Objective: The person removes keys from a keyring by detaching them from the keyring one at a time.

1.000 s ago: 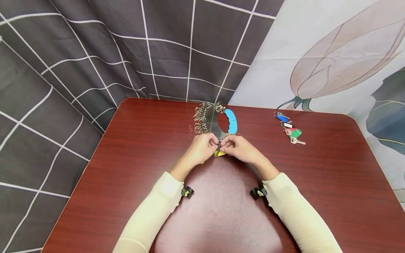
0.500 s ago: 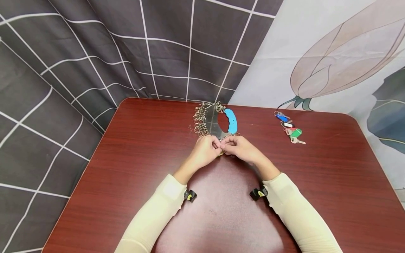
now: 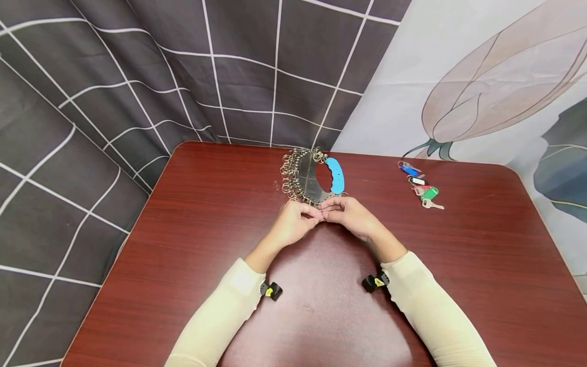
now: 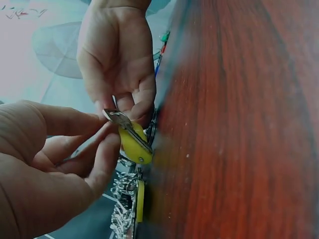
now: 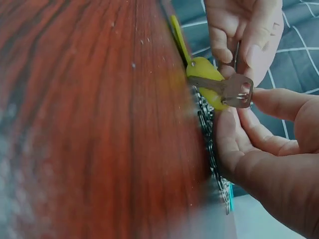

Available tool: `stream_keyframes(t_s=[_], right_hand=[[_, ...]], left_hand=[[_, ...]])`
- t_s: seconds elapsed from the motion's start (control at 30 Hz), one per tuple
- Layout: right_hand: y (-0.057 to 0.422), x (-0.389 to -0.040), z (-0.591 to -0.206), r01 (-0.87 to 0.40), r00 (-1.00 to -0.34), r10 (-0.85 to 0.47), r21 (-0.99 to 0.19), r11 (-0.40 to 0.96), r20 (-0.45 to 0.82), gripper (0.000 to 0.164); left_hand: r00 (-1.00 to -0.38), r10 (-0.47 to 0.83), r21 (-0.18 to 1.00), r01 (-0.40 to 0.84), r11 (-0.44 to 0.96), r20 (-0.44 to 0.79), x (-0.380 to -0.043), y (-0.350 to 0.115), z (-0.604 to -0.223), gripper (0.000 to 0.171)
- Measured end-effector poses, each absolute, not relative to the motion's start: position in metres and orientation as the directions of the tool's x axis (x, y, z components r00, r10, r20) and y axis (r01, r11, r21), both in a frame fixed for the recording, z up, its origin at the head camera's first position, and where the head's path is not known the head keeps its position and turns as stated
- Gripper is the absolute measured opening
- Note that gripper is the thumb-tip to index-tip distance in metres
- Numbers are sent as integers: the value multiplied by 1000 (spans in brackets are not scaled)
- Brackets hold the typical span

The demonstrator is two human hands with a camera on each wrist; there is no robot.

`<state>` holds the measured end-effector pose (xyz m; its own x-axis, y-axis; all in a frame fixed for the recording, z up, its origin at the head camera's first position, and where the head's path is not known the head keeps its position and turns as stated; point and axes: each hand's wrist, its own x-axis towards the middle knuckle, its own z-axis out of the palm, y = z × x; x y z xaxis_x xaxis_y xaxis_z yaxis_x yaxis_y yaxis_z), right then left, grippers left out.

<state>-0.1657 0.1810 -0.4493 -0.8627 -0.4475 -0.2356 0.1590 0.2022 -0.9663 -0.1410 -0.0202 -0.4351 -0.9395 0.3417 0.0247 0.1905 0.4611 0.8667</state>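
Observation:
Both hands meet at the near end of a crescent-shaped metal plate (image 3: pixel 308 176) with a blue handle (image 3: pixel 337 175) and hooks and rings along its edge. In the right wrist view, a silver key (image 5: pixel 238 90) lies across a yellow tag (image 5: pixel 203 68); my right hand (image 3: pixel 350 216) pinches the key's head. My left hand (image 3: pixel 293 221) pinches a thin metal edge that looks like a key ring (image 5: pixel 236 55); fingers partly hide it. In the left wrist view, the key (image 4: pixel 130 130) slants over the yellow tag (image 4: pixel 132 144). Another yellow tag (image 4: pixel 140 200) hangs beside the hooks.
On the right of the red-brown table (image 3: pixel 458 265) lie several keys with tags: blue (image 3: pixel 409 170), white and black (image 3: pixel 417 181), green (image 3: pixel 430 192), and a bare-looking silver key (image 3: pixel 432 204). A dark grid curtain (image 3: pixel 238 81) and a pale flower-print cloth (image 3: pixel 390 112) hang behind.
The left hand's fingers have shifted and straightened somewhat beside the right fingertips. The key and yellow tag, visible between the hands earlier, are now hidden in the head view. The right hand barely moved.

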Motion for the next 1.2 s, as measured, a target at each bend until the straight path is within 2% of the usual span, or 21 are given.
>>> stream_keyframes(t_s=[0.17,0.33,0.5,0.67,0.77,0.87,1.1,1.2], right_hand=[[180,-166,-447,89,-880,-429,-957,277,-206,33],[178,-165,-441,-74,-903,-405,-878,474,-143,28],[179,-165,-435,-170,-925,-371,-778,605,-86,24],[177,-165,-435,-230,-922,-384,-739,633,-43,23],[174,-164,-435,-263,-924,-383,-710,653,-10,23],[172,-162,-431,-305,-927,-374,-656,691,38,22],[166,-158,-426,-460,-888,-413,-404,790,203,14],[168,-160,-425,-514,-858,-459,-352,783,231,12]], left_hand=[[-931,365,893,174,416,11,-138,-21,-435,12],[-954,299,888,133,441,-6,-141,-21,-435,12],[-950,300,780,252,573,87,-150,-19,-433,13],[-922,366,642,358,678,127,-161,-14,-430,11],[-915,384,597,377,708,123,-165,-11,-430,6],[-912,388,544,396,740,135,-167,-8,-429,11],[-905,404,520,410,749,132,-174,-10,-427,16],[-899,418,527,419,740,128,-177,-10,-428,14]])
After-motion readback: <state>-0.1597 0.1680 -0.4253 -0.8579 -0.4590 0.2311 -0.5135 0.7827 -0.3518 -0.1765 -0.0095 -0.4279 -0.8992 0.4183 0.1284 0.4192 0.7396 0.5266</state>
